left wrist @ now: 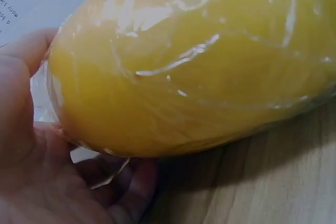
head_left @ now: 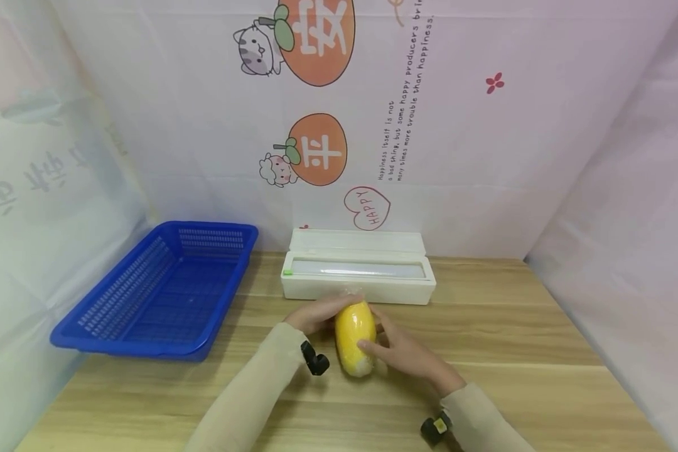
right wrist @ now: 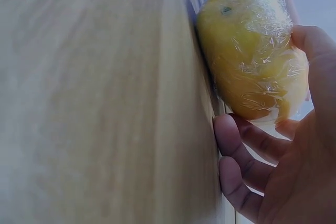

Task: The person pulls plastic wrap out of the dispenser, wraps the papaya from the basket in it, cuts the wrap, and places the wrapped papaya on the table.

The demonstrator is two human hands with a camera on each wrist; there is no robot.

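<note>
A smooth yellow melon-like fruit (head_left: 355, 336), oblong and wrapped in clear cling film, sits at the middle of the wooden table. At its far end my left hand (head_left: 323, 312) pinches the film and the tip; in the left wrist view the thumb and curled fingers close round that end. My right hand (head_left: 401, 351) holds the fruit from the right, thumb on its upper side and fingers along its flank. Crumpled film covers the near end (right wrist: 262, 40) in the right wrist view. Some left fingers are hidden behind the fruit in the head view.
Just behind the fruit stands a white cling film dispenser (head_left: 350, 292), its lid raised and a roll inside. A blue plastic basket (head_left: 211, 339) with slotted walls is at the left. Printed white cloth (head_left: 463, 157) hangs at the back and sides of the table (head_left: 497, 333).
</note>
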